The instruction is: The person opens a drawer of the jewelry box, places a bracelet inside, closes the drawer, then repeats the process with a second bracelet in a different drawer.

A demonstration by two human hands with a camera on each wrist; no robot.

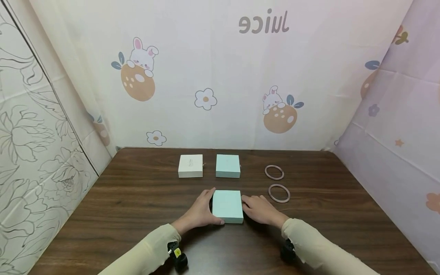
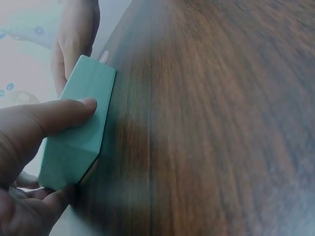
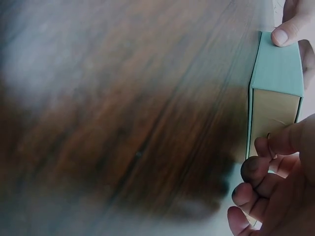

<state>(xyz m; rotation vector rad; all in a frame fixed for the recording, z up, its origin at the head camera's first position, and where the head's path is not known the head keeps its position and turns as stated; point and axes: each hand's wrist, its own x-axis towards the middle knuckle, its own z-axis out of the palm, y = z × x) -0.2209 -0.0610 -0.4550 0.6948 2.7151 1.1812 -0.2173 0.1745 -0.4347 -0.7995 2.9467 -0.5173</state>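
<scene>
A mint-green drawer-style gift box (image 1: pixel 227 206) lies flat near the middle of the table. My left hand (image 1: pixel 202 212) grips it from the left, thumb (image 2: pixel 74 114) across the front face and fingertips at the far corner. On its right side the cream end of the inner drawer (image 3: pixel 273 112) shows, framed by the green sleeve. There my right hand (image 1: pixel 260 209) pinches a small pull loop (image 3: pixel 268 135) between thumb and index finger, the other fingers curled below. Most of the loop is hidden by the fingertips.
Behind stand a white box (image 1: pixel 190 166) and another mint-green box (image 1: pixel 228 166), each with a small tab on its right side. Two pinkish rings, a far one (image 1: pixel 266 172) and a nearer one (image 1: pixel 270 195), lie right of them. A printed curtain (image 1: pixel 220 126) hangs along the table's back edge.
</scene>
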